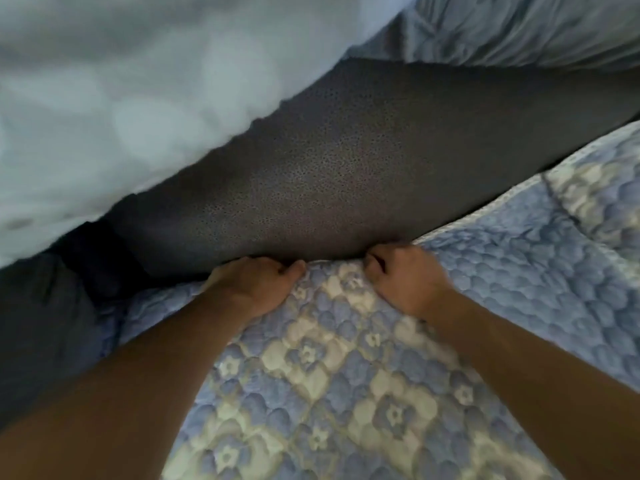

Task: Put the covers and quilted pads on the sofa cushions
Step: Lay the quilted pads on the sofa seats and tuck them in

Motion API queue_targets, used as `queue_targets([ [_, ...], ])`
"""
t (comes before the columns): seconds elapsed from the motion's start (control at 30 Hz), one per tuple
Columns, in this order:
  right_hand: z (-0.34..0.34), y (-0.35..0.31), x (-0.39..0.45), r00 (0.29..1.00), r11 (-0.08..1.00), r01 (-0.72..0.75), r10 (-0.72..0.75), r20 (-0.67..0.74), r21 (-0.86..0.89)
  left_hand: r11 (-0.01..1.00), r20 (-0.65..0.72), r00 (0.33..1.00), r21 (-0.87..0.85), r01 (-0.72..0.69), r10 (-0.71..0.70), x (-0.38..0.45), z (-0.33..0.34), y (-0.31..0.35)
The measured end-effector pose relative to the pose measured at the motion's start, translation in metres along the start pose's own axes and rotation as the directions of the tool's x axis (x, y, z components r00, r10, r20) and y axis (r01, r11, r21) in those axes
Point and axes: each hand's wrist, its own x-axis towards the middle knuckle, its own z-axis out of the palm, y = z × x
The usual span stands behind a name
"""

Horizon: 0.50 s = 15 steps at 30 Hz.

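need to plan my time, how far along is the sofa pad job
Done: the quilted pad already lies spread over the seat. In hand: left hand and right hand grip its far edge where it meets the dark backrest. Left: seating that edge; other cushions aren't visible.

We see dim, soft light; the pale fabric (pixel 121 98) upper left is blurred, and wide-angle distortion bends the edges.

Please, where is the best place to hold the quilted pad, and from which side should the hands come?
Hold the quilted pad by its far edge, coming from the near side over its top. That edge lies bunched against the dark sofa surface, where the left hand and right hand already pinch it.
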Motion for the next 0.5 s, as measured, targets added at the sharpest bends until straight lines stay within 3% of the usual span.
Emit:
queue_targets([
  [0.07, -0.005, 0.059, -0.033, 0.99, 0.986, -0.078, 0.059, -0.128, -0.15, 0.997, 0.068, 0.994, 0.012, 0.082, -0.083, 0.007, -0.002, 0.008],
  [0.13, -0.016, 0.103, -0.054, 0.955, 0.941, -0.297, 0.291, -0.06, -0.163, 0.983, 0.05, 0.991, 0.143, 0.113, -0.122, 0.008, -0.003, 0.024],
  [0.2, -0.012, 0.124, -0.056, 0.895, 0.886, -0.441, 0.446, 0.002, -0.143, 0.958, -0.051, 0.999, 0.288, 0.004, 0.011, 0.0, -0.002, 0.073],
  [0.27, -0.003, 0.124, -0.051, 0.904, 0.895, -0.426, 0.421, -0.07, -0.134, 0.931, -0.132, 0.954, 0.29, -0.222, 0.269, -0.01, 0.013, 0.137],
  [0.3, -0.003, 0.121, -0.051, 0.917, 0.912, -0.393, 0.379, -0.125, -0.116, 0.928, -0.148, 0.939, 0.262, -0.266, 0.311, -0.01, 0.024, 0.162],
  [0.4, 0.001, 0.13, -0.057, 0.91, 0.955, -0.293, 0.264, -0.318, -0.043, 0.984, -0.114, 0.977, 0.007, -0.178, 0.178, 0.025, 0.033, 0.197],
  [0.5, 0.003, 0.136, -0.054, 0.868, 0.946, -0.323, 0.297, -0.397, 0.001, 0.989, 0.029, 0.989, -0.032, -0.145, 0.146, 0.054, 0.027, 0.194],
])
